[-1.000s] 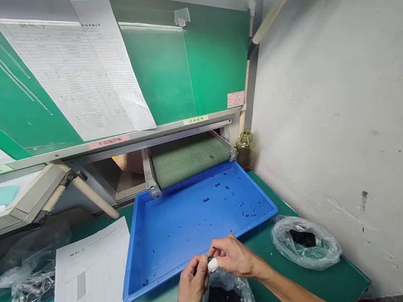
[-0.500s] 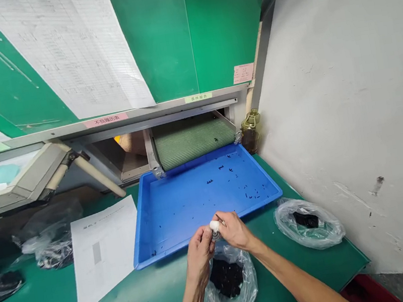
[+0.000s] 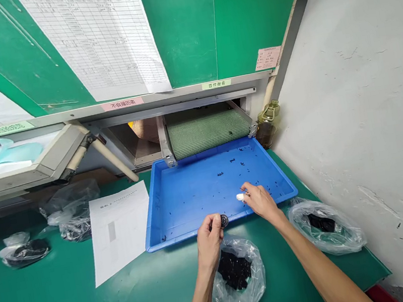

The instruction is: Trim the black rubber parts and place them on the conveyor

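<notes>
My left hand [image 3: 210, 239] is closed, pinching a small dark round disc-like part [image 3: 224, 220] between thumb and fingers, just above the tray's near edge. My right hand [image 3: 260, 202] is over the right half of the blue tray [image 3: 178, 195]. Its fingers are bent and apart, with a white cover [image 3: 240, 197] on one digit, and I see nothing held in them. Small black pieces [image 3: 220, 174] lie scattered in the tray. Below my left hand stands an open clear plastic bag [image 3: 259, 285] with many black pieces [image 3: 236, 270] inside.
A green ribbed conveyor belt [image 3: 208, 129] ends over the tray's far side. Another open bag [image 3: 347, 237] is at the right, near the wall [image 3: 372, 119]. A paper sheet [image 3: 122, 230] and bagged black parts [image 3: 26, 251] lie left. A bottle [image 3: 268, 122] stands behind the tray.
My hands have come apart. The right moved away to the right over the tray, while the left keeps the round part. The view has shifted slightly left.
</notes>
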The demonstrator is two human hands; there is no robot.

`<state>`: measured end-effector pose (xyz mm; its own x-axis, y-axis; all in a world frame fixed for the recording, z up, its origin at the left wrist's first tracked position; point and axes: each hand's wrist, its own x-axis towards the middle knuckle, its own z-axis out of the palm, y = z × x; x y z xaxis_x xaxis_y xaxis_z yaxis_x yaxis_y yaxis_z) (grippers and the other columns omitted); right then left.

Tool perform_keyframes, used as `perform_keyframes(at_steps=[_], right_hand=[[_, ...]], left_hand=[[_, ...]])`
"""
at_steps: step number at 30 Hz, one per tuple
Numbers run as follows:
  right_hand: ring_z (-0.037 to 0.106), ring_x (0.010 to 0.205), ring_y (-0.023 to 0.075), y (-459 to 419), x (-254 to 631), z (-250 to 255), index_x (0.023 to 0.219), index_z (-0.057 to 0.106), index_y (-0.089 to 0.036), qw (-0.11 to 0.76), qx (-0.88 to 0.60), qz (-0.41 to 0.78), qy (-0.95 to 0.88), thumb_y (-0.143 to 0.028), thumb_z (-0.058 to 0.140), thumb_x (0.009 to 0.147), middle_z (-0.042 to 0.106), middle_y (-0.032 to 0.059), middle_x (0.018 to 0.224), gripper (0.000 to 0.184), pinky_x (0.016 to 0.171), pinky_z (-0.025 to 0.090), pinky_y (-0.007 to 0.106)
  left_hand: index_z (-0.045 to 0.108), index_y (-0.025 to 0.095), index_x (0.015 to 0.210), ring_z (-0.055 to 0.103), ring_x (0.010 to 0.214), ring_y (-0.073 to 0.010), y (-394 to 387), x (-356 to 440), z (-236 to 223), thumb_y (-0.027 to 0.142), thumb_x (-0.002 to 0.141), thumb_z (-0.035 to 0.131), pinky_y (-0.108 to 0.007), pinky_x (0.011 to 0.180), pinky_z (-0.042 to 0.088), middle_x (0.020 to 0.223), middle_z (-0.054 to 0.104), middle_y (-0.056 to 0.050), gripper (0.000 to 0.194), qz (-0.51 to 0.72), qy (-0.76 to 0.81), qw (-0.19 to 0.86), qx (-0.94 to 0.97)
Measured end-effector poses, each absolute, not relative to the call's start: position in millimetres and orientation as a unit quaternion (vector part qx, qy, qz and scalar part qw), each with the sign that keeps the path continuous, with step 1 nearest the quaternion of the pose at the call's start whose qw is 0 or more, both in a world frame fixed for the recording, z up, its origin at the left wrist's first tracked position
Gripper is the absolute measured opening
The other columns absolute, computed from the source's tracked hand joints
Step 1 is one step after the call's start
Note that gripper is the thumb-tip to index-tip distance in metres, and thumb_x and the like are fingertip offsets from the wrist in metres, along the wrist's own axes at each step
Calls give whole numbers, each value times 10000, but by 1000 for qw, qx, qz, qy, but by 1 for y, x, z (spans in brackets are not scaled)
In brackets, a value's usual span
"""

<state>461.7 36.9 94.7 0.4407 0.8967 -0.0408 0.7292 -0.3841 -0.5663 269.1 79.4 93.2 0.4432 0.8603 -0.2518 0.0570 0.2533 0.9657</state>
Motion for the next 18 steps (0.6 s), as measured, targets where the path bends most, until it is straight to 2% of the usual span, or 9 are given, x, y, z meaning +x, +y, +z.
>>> perform_keyframes(at_steps=[3,6,8,13,18], right_hand=[[617,777,207,39,458,95,1011,611,-191,215,-823,159,-501,-107,401,848,682,55,777,279,692,371,253],[610,880,183,37,452,95,1106,587,-212,206,-819,146,-515,-60,403,827,654,70,1056,367,736,381,239],[604,907,168,32,448,93,1125,586,-228,200,-817,142,-522,-66,435,821,604,65,1167,376,758,389,231],[605,865,182,6,435,83,1082,595,-237,211,-829,131,-501,-101,416,859,645,47,981,316,752,410,251],[610,875,163,-17,417,66,1184,531,-266,277,-819,132,-486,-92,392,871,618,39,1128,384,753,428,238]], left_hand=[[546,164,719,281,450,-73,80,268,92,574,763,585,-197,434,216,505,365,83,414,303,436,669,520],[556,160,731,278,443,-69,80,265,90,575,732,621,-188,425,209,507,380,83,420,299,441,677,507],[568,161,744,281,438,-68,79,264,87,580,705,645,-183,423,213,502,391,83,428,296,452,675,503],[583,175,753,316,453,-77,77,269,92,587,672,673,-177,438,256,499,410,80,429,274,460,676,507],[630,197,736,370,476,-114,60,295,116,555,703,650,-216,472,304,505,454,57,361,229,411,636,612]])
